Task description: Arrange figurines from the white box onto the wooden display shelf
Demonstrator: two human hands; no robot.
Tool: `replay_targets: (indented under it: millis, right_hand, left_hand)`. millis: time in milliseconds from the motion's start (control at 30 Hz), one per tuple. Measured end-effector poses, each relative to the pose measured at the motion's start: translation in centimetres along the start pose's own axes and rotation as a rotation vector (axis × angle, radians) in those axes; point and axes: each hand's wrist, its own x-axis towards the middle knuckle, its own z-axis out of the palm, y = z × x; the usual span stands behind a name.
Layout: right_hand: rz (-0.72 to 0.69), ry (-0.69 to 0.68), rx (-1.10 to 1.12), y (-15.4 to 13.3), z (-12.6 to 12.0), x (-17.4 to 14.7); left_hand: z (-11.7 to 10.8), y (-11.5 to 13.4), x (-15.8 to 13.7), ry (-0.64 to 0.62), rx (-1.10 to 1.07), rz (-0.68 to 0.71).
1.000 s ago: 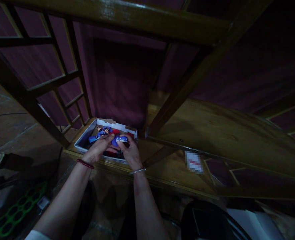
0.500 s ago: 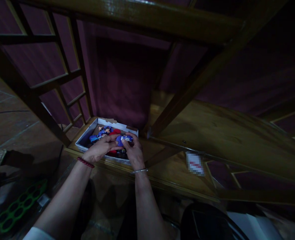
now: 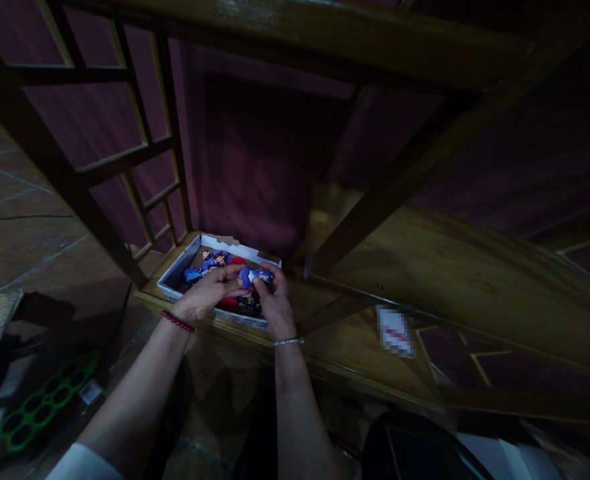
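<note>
Between both hands is a small blue and white figurine, held over a shallow white cardboard box. My left hand pinches its left end, and a dark red bead bracelet circles that wrist. On the other end are the fingers of my right hand, with a silvery bangle at the wrist. Several small figurines in blue, black and red lie jumbled in the box, partly covered by my hands. Their finer details are too dim to make out.
The box rests on a wooden ledge below a lattice frame. A slanting wooden post rises to the right. Farther right lies a blurred white packet. A green holed tray is on the floor at lower left.
The view has shifted slightly, so the scene sits a little farther right. The figurine has turned a bit in my fingers, showing more of its white part. Both hands still hold it.
</note>
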Motion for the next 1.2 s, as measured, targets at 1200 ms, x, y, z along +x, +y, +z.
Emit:
replay_targets:
  millis: [1200]
  right_hand:
    - [-0.051,-0.066,-0.083,-0.03,0.17,0.25]
  left_hand:
    - [-0.64,0.26,-0.19,-0.081,0.157,0.053]
